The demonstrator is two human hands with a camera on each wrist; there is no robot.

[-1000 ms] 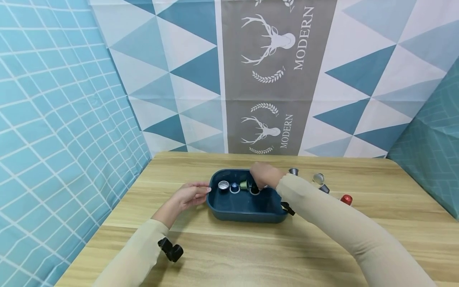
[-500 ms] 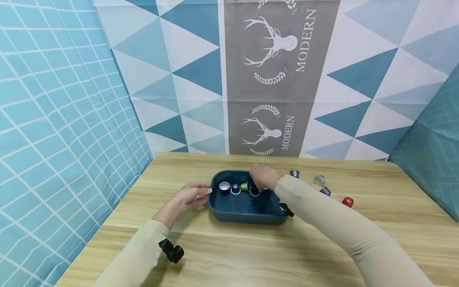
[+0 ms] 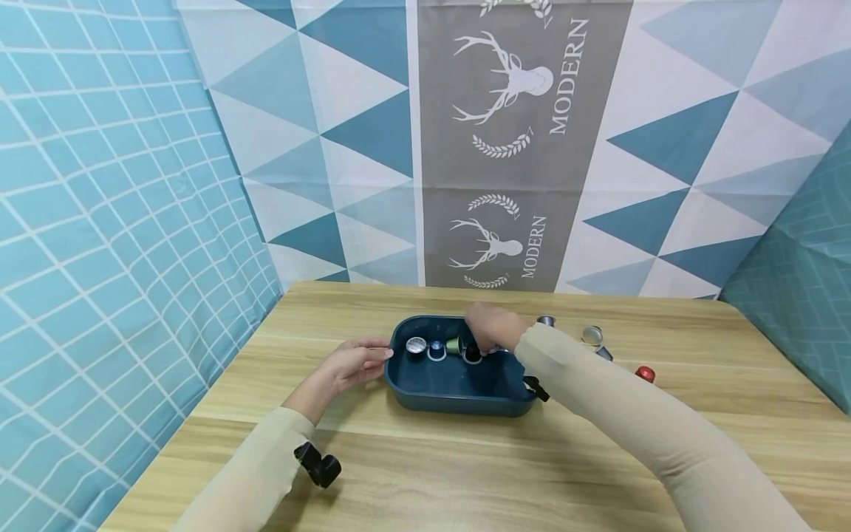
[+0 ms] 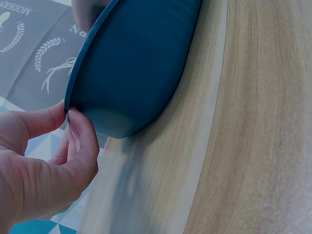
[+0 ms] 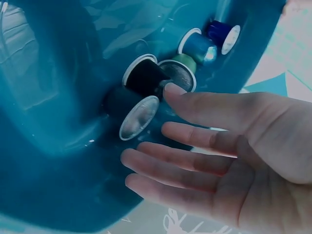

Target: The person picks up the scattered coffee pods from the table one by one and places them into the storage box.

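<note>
A dark blue tray point(image 3: 459, 403) stands on the table. My left hand point(image 3: 355, 362) pinches its left rim between thumb and fingers, as the left wrist view shows close up. Over the far right part of the tray, my right hand point(image 3: 492, 325) reaches down. In the right wrist view its fingers are spread and hold nothing, with the thumb tip right at a black coffee capsule point(image 5: 144, 78). Beside the fingertips lies a dark capsule with a silver lid point(image 5: 140, 118). Further along the row are a green capsule point(image 5: 185, 62), a light blue one point(image 5: 200, 46) and a dark blue one point(image 5: 224, 35).
On the table right of the tray lie a grey capsule point(image 3: 546, 321), a silver-lidded capsule point(image 3: 592, 335), a dark grey capsule point(image 3: 603, 353) and a red capsule point(image 3: 645, 374), partly behind the right sleeve point(image 3: 598, 399). Patterned cloth point(image 3: 332, 148) hangs behind the table point(image 3: 372, 473).
My right hand has shifted slightly to the right, and a little more of a light-rimmed capsule shows beside it. The left hand keeps its hold on the tray's rim.
</note>
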